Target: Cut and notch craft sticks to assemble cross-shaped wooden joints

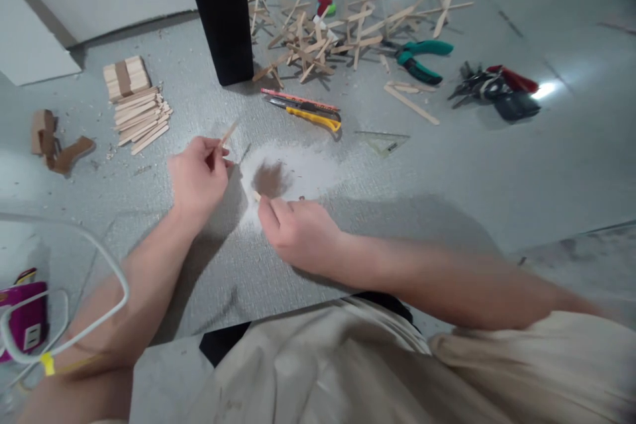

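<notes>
My left hand (201,172) is closed in a pinch around a wooden craft stick (228,134), which slants up and away from the fingers. My right hand (298,228) is closed too; a small pale wooden stick end (257,196) pokes out of its fingertips, the remainder hidden by the fingers. Just beyond the right fingertips, a white powdery patch (318,172) with a brown smudge (271,179) covers part of the grey table (397,172). Past it lie a yellow box cutter (313,118) and a red pencil (303,99).
Craft sticks lie loose (142,116) and in a banded bundle (126,77) at left, near brown paper strips (54,146). A black phone (222,20) stands upright. Behind are crossed-stick pieces (358,40), pliers (422,59), keys (491,86) and a set square (382,141). A white cable (119,278) crosses the lower left.
</notes>
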A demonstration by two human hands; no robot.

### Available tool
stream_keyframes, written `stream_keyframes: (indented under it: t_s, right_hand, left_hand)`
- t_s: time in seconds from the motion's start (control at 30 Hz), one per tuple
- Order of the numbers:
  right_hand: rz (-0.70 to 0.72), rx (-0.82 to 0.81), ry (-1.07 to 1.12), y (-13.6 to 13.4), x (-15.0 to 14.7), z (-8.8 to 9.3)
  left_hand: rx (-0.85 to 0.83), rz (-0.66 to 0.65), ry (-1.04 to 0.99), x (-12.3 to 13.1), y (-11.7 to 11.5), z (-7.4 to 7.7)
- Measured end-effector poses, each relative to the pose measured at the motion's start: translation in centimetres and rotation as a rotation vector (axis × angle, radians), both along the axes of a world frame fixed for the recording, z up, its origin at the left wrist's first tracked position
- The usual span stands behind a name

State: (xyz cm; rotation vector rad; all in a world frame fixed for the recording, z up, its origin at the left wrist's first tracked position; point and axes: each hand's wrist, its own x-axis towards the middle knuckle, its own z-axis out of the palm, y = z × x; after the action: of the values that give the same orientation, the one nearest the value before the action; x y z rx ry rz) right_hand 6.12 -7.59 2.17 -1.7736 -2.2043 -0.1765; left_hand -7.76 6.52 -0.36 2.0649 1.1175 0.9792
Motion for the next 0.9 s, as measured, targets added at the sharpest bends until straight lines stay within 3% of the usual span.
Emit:
stream_keyframes:
  t_s: [0.17,0.27,0.4,0.57,0.63,0.77,0.9]
  right_hand:
    - [-0.089,-0.004,0.128,0.7,3.1,-0.5]
    - [-0.152,0.065,0.507,1.7,5.4,-0.4]
    - [-0.199,0.08,0.9,2.2,6.8,-0.5]
    - [-0.126,0.08,0.998,2.2,6.1,-0.8]
    - [-0.133,0.071,0.98,2.2,5.9,-0.9]
    - [-0.237,0.059,0.911,2.9,6.7,-1.5]
    - [-0.232,-0.038,0.527,3.8,8.4,-2.2]
  left_hand:
    - [-0.264,-0.18,-0.173,0.6,-0.5,0.1]
    - [-0.396,-0.166,-0.317,1.0,-1.0,0.3]
    - [-0.451,-0.167,-0.371,1.1,-0.9,0.7]
    - [-0.444,-0.195,-0.384,1.0,-1.1,0.7]
    - [-0.364,-0.188,-0.334,0.9,-1.4,0.5]
    - [-0.017,-0.14,-0.14,0.4,-2.2,0.2]
    - [0.297,-0.121,0.01,-0.1,-2.8,0.3]
